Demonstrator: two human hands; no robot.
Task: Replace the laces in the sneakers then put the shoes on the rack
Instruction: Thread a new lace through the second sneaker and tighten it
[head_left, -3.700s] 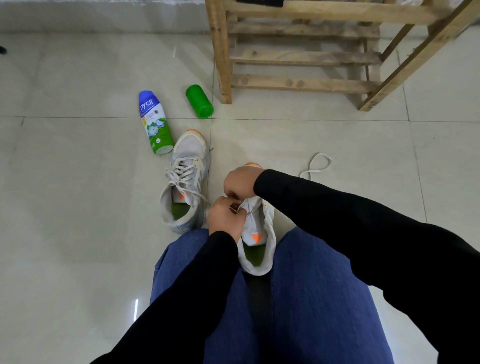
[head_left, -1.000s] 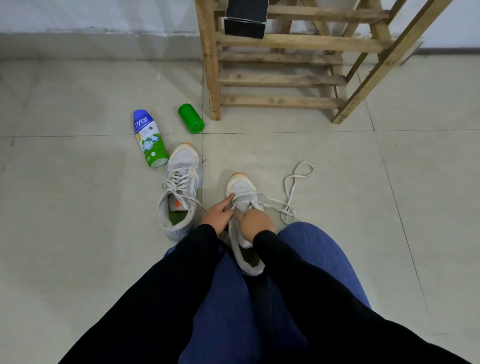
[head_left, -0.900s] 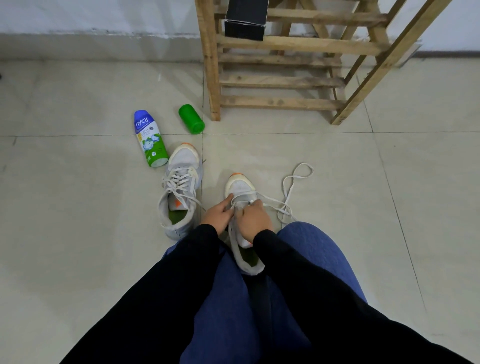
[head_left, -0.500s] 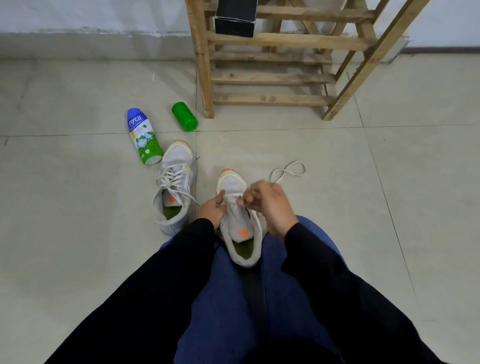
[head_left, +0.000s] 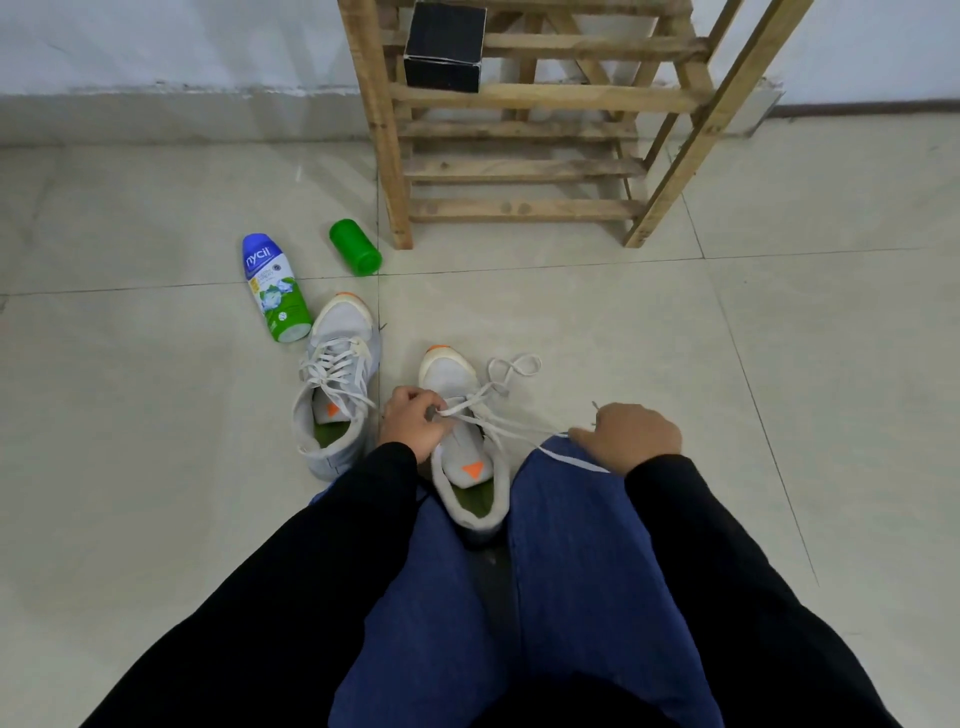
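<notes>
**Ann:** What have your hands got hold of?

**Me:** My left hand (head_left: 410, 423) is curled at the left edge of the shoe (head_left: 470, 465). Its fingertips pinch the white lace (head_left: 501, 423) where it crosses the front eyelets. My right hand (head_left: 631, 436) is out over my right knee (head_left: 566, 488), fingers closed round the same lace. The lace's dark tip pokes up beside my fingers.

**Ann:** How does the lace lie?

**Me:** It runs taut from the shoe across to my right hand. A slack loop of it rests on the floor (head_left: 675, 338) just right of the toe.

**Ann:** And where is the shoe?

**Me:** It is between my knees, heel towards me and orange-tipped toe pointing away. Only the front eyelets are threaded.

**Ann:** What about its pair?

**Me:** The second shoe (head_left: 337, 364) stands just to the left, near my left hand but not touching it. It is laced right up, with loose ends trailing over its side.

**Ann:** What is further out?

**Me:** A blue-and-green bottle (head_left: 275, 288) lies on its side beside that shoe's toe. A green tub (head_left: 356, 253) lies beyond it. The wooden rack (head_left: 519, 169) stands against the wall, well apart from both shoes. A black box (head_left: 444, 49) sits on one of its upper slats.
</notes>
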